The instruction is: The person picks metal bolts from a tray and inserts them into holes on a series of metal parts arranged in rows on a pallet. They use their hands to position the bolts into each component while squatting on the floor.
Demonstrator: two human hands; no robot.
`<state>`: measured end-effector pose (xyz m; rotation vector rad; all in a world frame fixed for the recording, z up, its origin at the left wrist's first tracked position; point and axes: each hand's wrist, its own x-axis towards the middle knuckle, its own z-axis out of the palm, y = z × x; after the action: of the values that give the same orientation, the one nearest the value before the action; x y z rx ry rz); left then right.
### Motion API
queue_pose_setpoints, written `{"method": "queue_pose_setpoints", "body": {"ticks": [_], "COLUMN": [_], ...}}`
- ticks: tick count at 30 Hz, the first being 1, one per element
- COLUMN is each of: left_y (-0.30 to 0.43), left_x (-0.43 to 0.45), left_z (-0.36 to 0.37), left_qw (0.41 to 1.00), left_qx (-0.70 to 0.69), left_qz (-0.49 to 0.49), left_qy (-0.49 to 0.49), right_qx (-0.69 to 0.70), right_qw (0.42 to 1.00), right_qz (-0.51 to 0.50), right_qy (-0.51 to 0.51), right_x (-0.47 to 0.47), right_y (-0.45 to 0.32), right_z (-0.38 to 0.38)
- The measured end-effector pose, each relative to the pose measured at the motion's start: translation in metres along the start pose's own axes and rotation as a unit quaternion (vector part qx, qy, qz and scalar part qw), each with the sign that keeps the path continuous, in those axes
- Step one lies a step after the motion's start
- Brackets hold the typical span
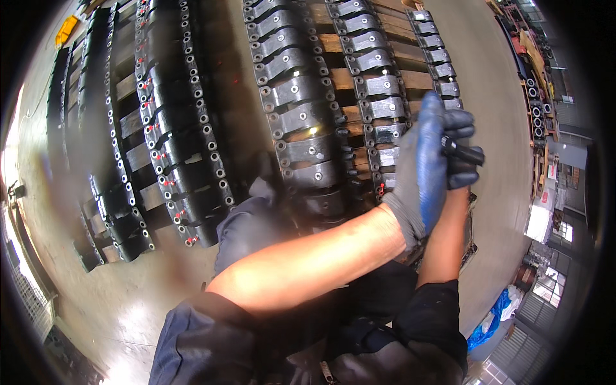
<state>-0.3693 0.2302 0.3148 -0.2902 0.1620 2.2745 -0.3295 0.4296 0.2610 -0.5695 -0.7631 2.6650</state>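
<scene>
Both my hands wear gloves and meet over the right end of a row of black metal parts. My left hand [423,161], in a grey glove with a blue coating, is held upright, blue side out, against my right hand. My right hand [462,178], in a dark glove, has its fingers curled around a short black cylindrical piece [463,150]. The left palm hides part of the grip. Below them, long rows of black metal plates with round eyelets [312,150] and a second such row [385,108] lie on wooden pallets. Small black cylindrical pieces [347,156] sit between these rows.
More black rows [175,144], some with small red pieces, lie on pallets at the left. A third narrow row [440,57] runs behind my hands. A yellow object [66,31] is at the upper left. Shelving with pipes [536,115] and blue plastic sheeting [491,320] stand at the right.
</scene>
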Motion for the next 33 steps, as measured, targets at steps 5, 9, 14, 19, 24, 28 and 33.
{"method": "queue_pose_setpoints", "body": {"ticks": [5,9,14,19,24,28,33], "left_y": [-0.005,-0.004,0.001,0.002,0.007,0.006,0.002], "left_x": [-0.005,-0.008,-0.009,-0.010,-0.011,-0.011,-0.007], "left_z": [0.009,0.006,0.002,0.000,0.002,0.002,0.004], "left_qw": [0.999,0.999,0.997,0.997,0.997,0.997,0.996], "left_qx": [0.011,0.003,0.013,-0.001,0.018,0.022,-0.002], "left_qz": [-0.034,-0.053,-0.073,-0.078,-0.079,-0.066,-0.083], "left_qy": [0.007,0.001,-0.002,-0.017,-0.007,-0.015,0.012], "right_qx": [-0.793,-0.851,-0.875,-0.887,-0.882,-0.877,-0.883], "right_qw": [0.582,0.476,0.424,0.383,0.395,0.411,0.406], "right_qz": [-0.093,-0.071,-0.058,-0.066,-0.067,-0.060,-0.047], "right_qy": [-0.156,-0.209,-0.224,-0.249,-0.248,-0.240,-0.230], "right_x": [0.038,0.059,0.055,0.058,0.059,0.063,0.065], "right_y": [0.171,0.248,0.289,0.304,0.313,0.319,0.321], "right_z": [0.012,-0.013,-0.026,-0.035,-0.035,-0.039,-0.037]}}
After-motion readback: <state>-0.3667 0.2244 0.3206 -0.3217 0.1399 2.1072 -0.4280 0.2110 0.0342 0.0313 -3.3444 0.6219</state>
